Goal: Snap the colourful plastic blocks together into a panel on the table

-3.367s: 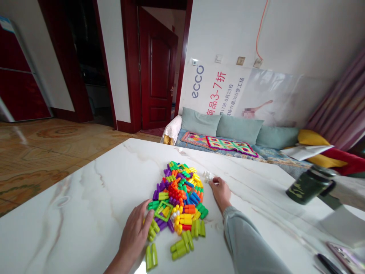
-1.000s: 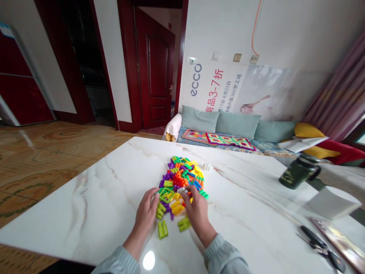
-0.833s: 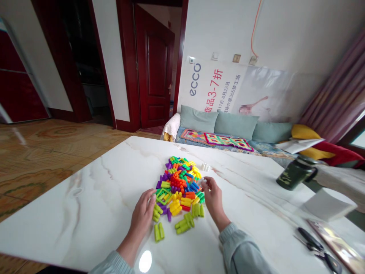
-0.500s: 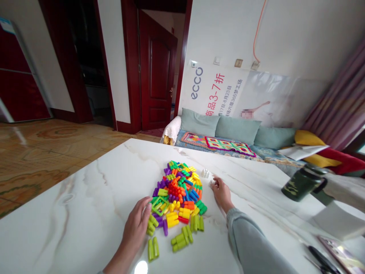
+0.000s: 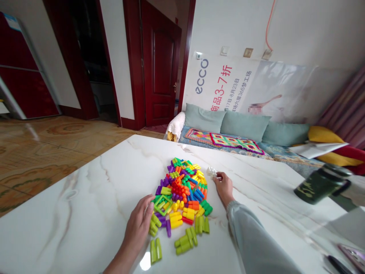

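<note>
My right hand (image 5: 224, 187) is past the right side of a heap of toy building blocks (image 5: 192, 180). Its fingers are pinched on a white block, which meets other white pieces (image 5: 211, 172) in one small cluster. At the near left edge of the heap, my left hand (image 5: 139, 217) lies on its side with fingers stretched out. Its fingertips are beside a green square frame piece (image 5: 163, 205) and a lime-green block (image 5: 154, 225); whether they touch cannot be told. The heap mixes red, orange, yellow, blue, purple and green pieces.
Lime-green blocks (image 5: 156, 250) lie at the near side of the marble-patterned table (image 5: 99, 198). A dark green mug (image 5: 319, 184) stands on the right, with a phone (image 5: 353, 255) and a black object (image 5: 336, 264) nearer. Behind the table is a sofa with cushions (image 5: 246, 125).
My right hand has brought its white block up against the other white pieces, which were apart before. The left hand stays by the heap. The view has shifted slightly.
</note>
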`<state>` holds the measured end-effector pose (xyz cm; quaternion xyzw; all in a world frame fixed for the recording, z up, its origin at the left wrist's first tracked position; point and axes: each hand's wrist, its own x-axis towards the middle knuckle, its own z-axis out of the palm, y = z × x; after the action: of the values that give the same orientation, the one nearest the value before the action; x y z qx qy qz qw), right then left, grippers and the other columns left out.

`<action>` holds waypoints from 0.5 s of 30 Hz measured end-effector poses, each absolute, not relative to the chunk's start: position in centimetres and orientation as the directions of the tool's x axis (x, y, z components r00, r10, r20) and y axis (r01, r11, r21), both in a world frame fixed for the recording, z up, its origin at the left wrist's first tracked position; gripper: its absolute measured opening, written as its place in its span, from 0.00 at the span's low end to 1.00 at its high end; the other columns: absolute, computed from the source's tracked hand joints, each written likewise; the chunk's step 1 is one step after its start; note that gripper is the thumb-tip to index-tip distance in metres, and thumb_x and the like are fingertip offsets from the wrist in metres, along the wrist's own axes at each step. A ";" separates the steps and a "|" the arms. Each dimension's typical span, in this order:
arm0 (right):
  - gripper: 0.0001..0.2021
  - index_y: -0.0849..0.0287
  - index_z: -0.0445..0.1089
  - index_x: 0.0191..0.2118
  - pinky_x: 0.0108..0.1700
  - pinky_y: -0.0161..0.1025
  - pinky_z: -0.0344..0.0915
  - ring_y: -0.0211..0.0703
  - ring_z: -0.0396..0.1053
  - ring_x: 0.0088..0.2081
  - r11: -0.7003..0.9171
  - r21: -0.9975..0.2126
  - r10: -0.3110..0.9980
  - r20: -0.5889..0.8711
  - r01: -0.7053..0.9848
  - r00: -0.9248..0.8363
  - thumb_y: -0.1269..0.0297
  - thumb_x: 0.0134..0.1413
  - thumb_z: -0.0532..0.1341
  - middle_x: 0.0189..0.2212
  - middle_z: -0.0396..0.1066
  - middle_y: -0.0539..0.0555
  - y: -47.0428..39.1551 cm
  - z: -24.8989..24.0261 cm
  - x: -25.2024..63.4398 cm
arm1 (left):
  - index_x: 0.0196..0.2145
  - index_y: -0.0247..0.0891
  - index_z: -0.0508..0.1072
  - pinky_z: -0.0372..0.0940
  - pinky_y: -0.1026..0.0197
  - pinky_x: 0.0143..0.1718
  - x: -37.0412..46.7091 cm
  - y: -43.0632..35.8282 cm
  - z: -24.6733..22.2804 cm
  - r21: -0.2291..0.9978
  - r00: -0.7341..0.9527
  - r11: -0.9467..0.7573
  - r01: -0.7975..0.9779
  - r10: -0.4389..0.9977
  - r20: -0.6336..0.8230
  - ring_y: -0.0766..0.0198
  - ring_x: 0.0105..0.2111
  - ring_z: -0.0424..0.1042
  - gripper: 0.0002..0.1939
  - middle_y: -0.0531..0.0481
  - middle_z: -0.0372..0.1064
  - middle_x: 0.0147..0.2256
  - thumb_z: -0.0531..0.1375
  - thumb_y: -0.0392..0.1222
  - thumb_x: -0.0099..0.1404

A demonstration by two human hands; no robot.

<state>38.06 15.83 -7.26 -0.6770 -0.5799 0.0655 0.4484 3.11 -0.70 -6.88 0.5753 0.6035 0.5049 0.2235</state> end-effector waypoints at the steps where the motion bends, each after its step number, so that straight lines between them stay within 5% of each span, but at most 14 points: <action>1: 0.16 0.59 0.72 0.38 0.33 0.40 0.63 0.48 0.72 0.32 0.073 -0.687 0.842 0.431 0.723 0.325 0.56 0.44 0.58 0.31 0.76 0.57 15.9 -7.3 38.0 | 0.48 0.41 0.73 0.61 0.46 0.59 3.1 -0.7 -6.9 0.865 -0.236 -0.174 0.471 0.920 0.313 0.52 0.55 0.68 0.27 0.42 0.71 0.51 0.47 0.61 0.67; 15: 0.14 0.56 0.65 0.32 0.37 0.44 0.67 0.48 0.71 0.31 0.133 -0.812 0.820 0.412 0.568 0.397 0.57 0.36 0.62 0.29 0.75 0.56 15.8 -6.8 37.3 | 0.48 0.42 0.73 0.60 0.49 0.60 3.2 -0.8 -6.7 0.845 -0.223 -0.204 0.495 0.910 0.350 0.55 0.55 0.68 0.23 0.43 0.70 0.52 0.47 0.57 0.70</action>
<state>37.28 15.82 -6.81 -0.6473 -0.5359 0.1194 0.5286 3.25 -0.83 -6.69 0.5885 0.5968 0.5055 0.2051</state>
